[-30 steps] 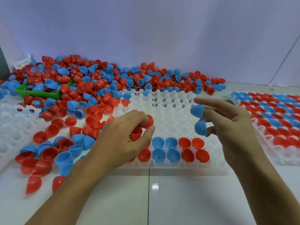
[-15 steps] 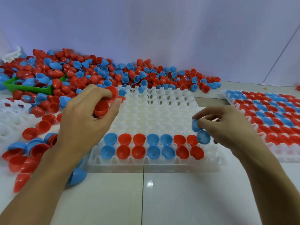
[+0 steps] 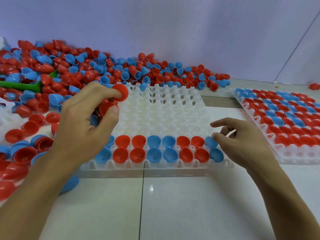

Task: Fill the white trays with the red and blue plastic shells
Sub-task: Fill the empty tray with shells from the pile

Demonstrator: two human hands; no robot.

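Note:
A white tray (image 3: 161, 111) lies in front of me, its two nearest rows filled with red and blue shells (image 3: 154, 148). My left hand (image 3: 86, 122) hovers over the tray's far left corner and grips two red shells (image 3: 119, 95) between thumb and fingers. At the tray's near right corner my right hand (image 3: 242, 142) has its fingers loosely bent. Its thumb tip touches a blue shell (image 3: 210, 142) seated in the second row. Another blue shell (image 3: 216, 155) sits just in front of it.
A big heap of loose red and blue shells (image 3: 103, 71) stretches along the back and left, over a green bin (image 3: 26, 86). A filled tray (image 3: 284, 118) lies at the right. Part of another white tray (image 3: 4, 115) shows at the far left.
My right hand has set its two blue shells into the right end of the two filled rows and opened. My left hand stays over the tray's far left corner with its red shells.

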